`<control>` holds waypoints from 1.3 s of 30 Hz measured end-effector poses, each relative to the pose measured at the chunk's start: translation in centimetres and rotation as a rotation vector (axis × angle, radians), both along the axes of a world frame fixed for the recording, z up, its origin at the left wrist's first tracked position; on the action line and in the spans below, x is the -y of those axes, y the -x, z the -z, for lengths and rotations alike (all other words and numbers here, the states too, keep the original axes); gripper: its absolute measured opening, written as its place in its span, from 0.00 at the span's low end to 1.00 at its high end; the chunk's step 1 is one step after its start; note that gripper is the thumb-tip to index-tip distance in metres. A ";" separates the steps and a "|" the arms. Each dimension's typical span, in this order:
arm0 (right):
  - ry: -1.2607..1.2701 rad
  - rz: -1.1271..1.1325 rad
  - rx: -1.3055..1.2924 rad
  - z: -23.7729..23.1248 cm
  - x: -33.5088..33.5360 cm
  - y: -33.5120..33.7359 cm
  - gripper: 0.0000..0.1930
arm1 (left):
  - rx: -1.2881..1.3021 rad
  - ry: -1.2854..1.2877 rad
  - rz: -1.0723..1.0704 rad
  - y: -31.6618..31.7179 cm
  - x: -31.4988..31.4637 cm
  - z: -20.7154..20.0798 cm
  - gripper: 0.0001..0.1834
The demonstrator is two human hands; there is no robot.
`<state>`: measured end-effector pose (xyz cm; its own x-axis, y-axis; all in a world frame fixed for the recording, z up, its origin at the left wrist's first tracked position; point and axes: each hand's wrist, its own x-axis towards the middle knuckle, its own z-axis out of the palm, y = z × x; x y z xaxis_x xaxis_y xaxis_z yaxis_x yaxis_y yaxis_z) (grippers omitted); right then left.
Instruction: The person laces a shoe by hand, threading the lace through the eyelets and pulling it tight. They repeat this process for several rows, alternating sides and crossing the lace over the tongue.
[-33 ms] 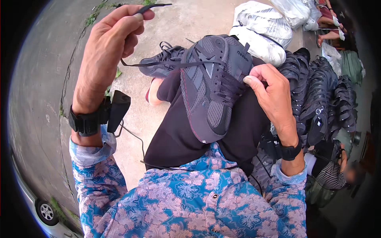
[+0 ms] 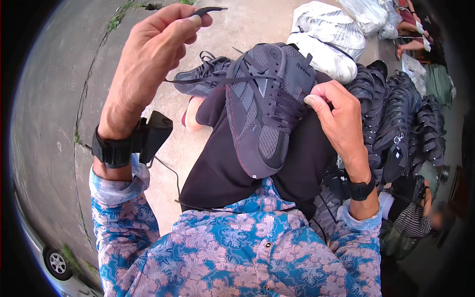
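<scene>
A dark grey sneaker (image 2: 257,119) rests on my black-trousered lap, toe toward me, with black lacing down its front. From its upper eyelets a black shoelace (image 2: 213,79) runs left to my left hand (image 2: 156,57). That hand is raised, thumb and fingers pinching the lace, and the lace's tip sticks out beyond them. My right hand (image 2: 339,109) sits at the sneaker's right edge by the collar, thumb and forefinger pressed together; whatever lies between them is too small to make out. Behind the lace, a second grey sneaker (image 2: 203,74) lies beyond my knee.
Rows of dark sneakers (image 2: 391,123) stand packed at my right. White plastic bags (image 2: 329,34) lie at the far right. Another person in a striped top (image 2: 413,218) is at the right edge. A parked car (image 2: 57,265) shows at lower left. A thin cable (image 2: 170,171) hangs by my left wrist.
My left hand has shifted to the right and slightly toward the top, still pinching the shoelace. The right hand and the sneaker look nearly unmoved.
</scene>
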<state>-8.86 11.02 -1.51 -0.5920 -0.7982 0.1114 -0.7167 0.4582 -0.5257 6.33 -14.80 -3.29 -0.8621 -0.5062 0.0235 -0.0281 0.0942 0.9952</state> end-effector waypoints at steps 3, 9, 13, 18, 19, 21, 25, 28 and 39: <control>0.063 -0.093 -0.046 0.7 0.5 -0.1 0.04 | -0.008 0.229 0.106 2.6 -3.0 -0.1 0.21; 0.159 -0.056 0.074 1.2 0.1 0.1 0.05 | 0.065 0.267 0.249 4.6 -6.0 -0.2 0.14; 0.168 -0.141 -0.107 1.1 -0.1 0.2 0.05 | 0.068 0.379 0.201 4.2 -6.5 0.0 0.11; 0.213 -0.145 -0.205 2.6 1.5 0.4 0.07 | 0.086 0.362 0.168 4.1 -7.1 0.2 0.10; 0.226 -0.152 -0.245 2.8 1.7 0.4 0.07 | 0.077 0.393 0.152 4.2 -7.2 0.2 0.10; 0.226 -0.133 -0.231 2.9 1.6 0.4 0.07 | 0.063 0.422 0.199 4.5 -7.1 0.3 0.09; 0.257 -0.090 -0.126 2.9 1.0 0.4 0.07 | -0.062 0.597 0.271 5.9 -7.5 1.0 0.11; 0.269 -0.057 -0.073 3.0 0.8 0.4 0.07 | -0.134 0.666 0.289 6.1 -7.6 1.1 0.09; 0.289 -0.024 -0.052 2.8 0.5 0.3 0.08 | 0.072 1.188 0.014 6.9 -4.5 0.8 0.06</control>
